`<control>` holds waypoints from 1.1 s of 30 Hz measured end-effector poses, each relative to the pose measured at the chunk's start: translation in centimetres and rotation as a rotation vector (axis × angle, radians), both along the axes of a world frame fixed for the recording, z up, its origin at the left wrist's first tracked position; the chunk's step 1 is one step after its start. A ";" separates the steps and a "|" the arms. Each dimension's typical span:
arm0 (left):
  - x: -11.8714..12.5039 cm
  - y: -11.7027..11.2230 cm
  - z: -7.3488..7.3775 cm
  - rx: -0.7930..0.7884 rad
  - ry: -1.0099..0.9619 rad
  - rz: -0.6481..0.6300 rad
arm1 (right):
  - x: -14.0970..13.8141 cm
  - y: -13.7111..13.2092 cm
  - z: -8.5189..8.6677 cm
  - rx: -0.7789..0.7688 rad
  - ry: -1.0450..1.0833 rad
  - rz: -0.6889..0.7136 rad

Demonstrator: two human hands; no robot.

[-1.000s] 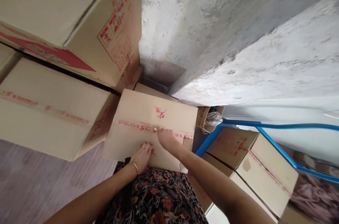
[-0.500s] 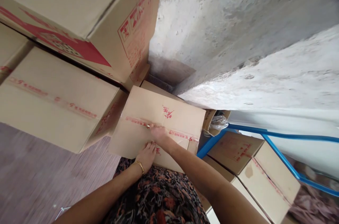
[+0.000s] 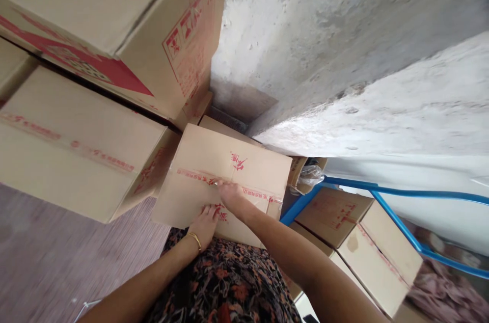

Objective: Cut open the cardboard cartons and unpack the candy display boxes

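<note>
A closed cardboard box with red print is in front of my body, a strip of red-lettered tape running across its top. My right hand is closed over the middle of that tape. From its fingers pokes the pale, shiny tip of a small thin thing, touching or just above the tape; the rest of it is hidden in the hand. My left hand lies with outstretched fingers on the near part of the box top, a gold bangle at its wrist.
Large cardboard boxes are stacked on the left. A rough plastered wall rises behind. To the right are a small open carton with clear plastic in it, a blue metal frame and more boxes.
Relative to the box, my right hand has shifted slightly to the right along the tape. My left hand stays at about the same place on the box. The whole view has moved a little.
</note>
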State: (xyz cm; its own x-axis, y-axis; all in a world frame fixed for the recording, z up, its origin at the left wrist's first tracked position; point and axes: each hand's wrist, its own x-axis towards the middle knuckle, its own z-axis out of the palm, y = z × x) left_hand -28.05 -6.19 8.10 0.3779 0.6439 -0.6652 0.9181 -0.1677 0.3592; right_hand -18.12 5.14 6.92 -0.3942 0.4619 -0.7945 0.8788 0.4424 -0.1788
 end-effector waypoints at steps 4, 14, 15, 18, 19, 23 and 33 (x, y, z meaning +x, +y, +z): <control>-0.4 0.5 0.8 -0.006 0.000 0.027 | 3.3 -0.4 0.4 0.045 -0.025 0.013; -0.6 4.9 0.3 0.073 0.028 0.106 | 9.8 -0.9 2.5 0.078 -0.082 -0.066; -0.3 5.6 -0.1 0.093 0.015 0.096 | 10.3 -0.6 2.8 0.078 -0.094 -0.088; 1.0 7.3 -1.2 0.140 -0.026 0.049 | 11.2 1.1 3.4 0.083 -0.120 -0.193; 1.4 7.5 -1.5 0.148 -0.030 0.037 | 11.2 1.9 3.3 0.080 -0.109 -0.256; 2.8 7.1 -2.1 0.169 -0.031 -0.003 | 9.2 4.9 1.2 0.040 -0.019 -0.454; 4.2 8.6 -1.9 0.164 -0.016 -0.028 | 7.3 6.0 -2.1 0.019 0.024 -0.517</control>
State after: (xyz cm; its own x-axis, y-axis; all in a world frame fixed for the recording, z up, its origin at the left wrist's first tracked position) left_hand -23.83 2.37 6.23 0.4071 0.7323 -0.5459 0.9065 -0.2505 0.3399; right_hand -10.84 11.12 4.79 -0.1288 0.6154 -0.7777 0.9791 -0.0453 -0.1981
